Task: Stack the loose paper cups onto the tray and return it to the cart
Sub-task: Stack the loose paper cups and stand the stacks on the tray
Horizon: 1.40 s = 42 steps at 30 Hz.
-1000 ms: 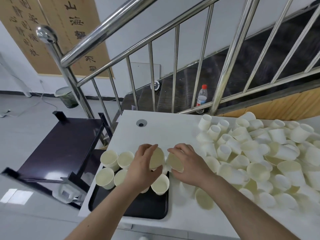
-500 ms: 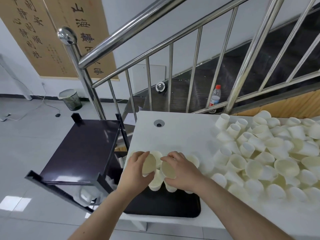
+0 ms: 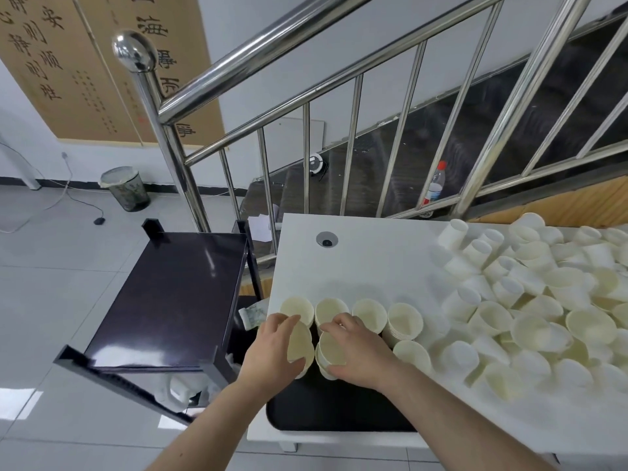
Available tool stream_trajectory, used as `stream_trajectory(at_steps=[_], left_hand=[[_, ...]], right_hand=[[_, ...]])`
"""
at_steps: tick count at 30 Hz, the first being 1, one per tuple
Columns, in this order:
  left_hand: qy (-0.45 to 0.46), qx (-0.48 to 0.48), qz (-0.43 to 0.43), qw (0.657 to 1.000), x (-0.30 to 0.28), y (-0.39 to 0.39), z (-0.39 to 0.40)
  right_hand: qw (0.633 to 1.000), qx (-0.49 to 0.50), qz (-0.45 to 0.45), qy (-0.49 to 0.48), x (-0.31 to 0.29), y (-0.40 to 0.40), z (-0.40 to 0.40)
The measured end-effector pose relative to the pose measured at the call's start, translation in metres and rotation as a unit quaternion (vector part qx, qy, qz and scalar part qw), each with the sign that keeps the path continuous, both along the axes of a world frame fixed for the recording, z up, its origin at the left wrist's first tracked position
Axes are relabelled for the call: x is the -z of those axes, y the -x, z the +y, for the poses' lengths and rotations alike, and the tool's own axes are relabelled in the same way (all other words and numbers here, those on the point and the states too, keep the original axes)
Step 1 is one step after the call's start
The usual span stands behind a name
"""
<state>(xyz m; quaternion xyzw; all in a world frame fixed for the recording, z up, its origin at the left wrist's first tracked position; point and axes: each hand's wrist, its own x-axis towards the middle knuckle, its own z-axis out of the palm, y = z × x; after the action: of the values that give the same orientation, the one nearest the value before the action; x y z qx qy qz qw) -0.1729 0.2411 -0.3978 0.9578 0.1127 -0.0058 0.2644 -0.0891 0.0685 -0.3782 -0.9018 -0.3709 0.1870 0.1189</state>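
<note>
A black tray (image 3: 339,414) lies at the near left corner of the white table (image 3: 367,263). Several cream paper cup stacks (image 3: 404,319) stand along the tray's far edge. My left hand (image 3: 272,351) grips one cup (image 3: 299,341) over the tray, its mouth tilted toward me. Right beside it, my right hand (image 3: 360,351) grips another cup (image 3: 331,348). A big heap of loose cups (image 3: 530,300) covers the right part of the table. The black cart (image 3: 170,300) stands to the left of the table.
A steel stair railing (image 3: 353,147) rises behind the table, with a water bottle (image 3: 435,183) on the stairs. A waste bin (image 3: 125,188) sits on the tiled floor at left. The table has a cable hole (image 3: 327,239).
The view has swung left, showing more of the cart. Both hands still hold their cups and have come down over the near row of stacks on the tray.
</note>
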Motion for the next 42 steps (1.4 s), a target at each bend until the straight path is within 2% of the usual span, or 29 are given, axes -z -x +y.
stream_trajectory(at_steps=[7,23,33,42], left_hand=[[-0.005,0.027,0.024,0.999,0.014,-0.006,0.002],[-0.044,0.015,0.059,0.997,0.022,-0.011,0.000],[-0.004,-0.003,-0.039,0.999,0.000,-0.032,-0.036],[0.039,0.054,-0.062,0.996,-0.014,-0.073,-0.129]], right_hand=[[1.000,0.013,-0.007,0.013,0.010,-0.002,0.004],[0.999,-0.019,-0.031,0.011,0.018,-0.006,0.000],[0.999,0.010,-0.028,-0.033,0.011,-0.025,-0.030],[0.996,0.048,-0.063,-0.029,-0.010,-0.057,-0.129]])
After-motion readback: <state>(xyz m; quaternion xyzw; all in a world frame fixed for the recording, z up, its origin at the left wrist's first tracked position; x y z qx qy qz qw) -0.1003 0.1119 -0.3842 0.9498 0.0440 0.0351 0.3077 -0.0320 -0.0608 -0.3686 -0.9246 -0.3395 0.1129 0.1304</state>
